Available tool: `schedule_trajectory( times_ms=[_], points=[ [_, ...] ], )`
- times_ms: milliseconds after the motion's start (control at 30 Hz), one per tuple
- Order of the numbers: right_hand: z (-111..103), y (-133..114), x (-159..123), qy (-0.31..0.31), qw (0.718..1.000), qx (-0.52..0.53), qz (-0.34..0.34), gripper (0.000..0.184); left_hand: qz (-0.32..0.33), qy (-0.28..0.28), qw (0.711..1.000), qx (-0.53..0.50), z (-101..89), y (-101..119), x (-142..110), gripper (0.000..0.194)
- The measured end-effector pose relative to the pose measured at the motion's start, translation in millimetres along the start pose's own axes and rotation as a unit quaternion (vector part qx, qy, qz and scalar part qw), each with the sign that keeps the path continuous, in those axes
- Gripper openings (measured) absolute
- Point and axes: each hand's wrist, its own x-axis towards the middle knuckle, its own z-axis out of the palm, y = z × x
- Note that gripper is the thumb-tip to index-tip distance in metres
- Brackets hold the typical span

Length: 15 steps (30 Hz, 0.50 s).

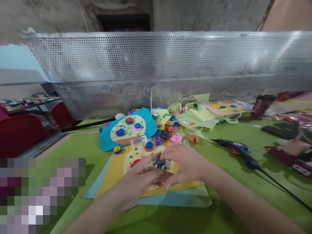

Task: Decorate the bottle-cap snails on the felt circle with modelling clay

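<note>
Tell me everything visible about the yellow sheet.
The yellow sheet looks like paper or card and lies flat on a light blue sheet that shows at its left and near edges. It bears a pale green rounded panel with small coloured dots, a red piece and a blue cap-like piece. The left hand and right hand hide much of its middle; whether they touch it is unclear.

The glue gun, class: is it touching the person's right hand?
Apart. The head view shows bare green tabletop between the right hand and the glue gun, which lies farther right.
</note>
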Motion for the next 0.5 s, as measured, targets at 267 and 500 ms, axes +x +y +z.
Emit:
schedule_trajectory(
  times_ms=[267, 500],
  points=[
    [-4.2, -3.4, -2.2, 0.034, 0.986, 0.158, 0.043, 0.028, -0.005, 0.052, 0.994, -0.1, -0.5, 8.6, -0.4, 0.073],
    [-0.9, -3.4, -2.5, 0.069, 0.977, 0.187, 0.074, 0.021, 0.001, 0.058, 0.986, -0.154, -1.6, 10.0, 2.3, 0.079]
  ],
)
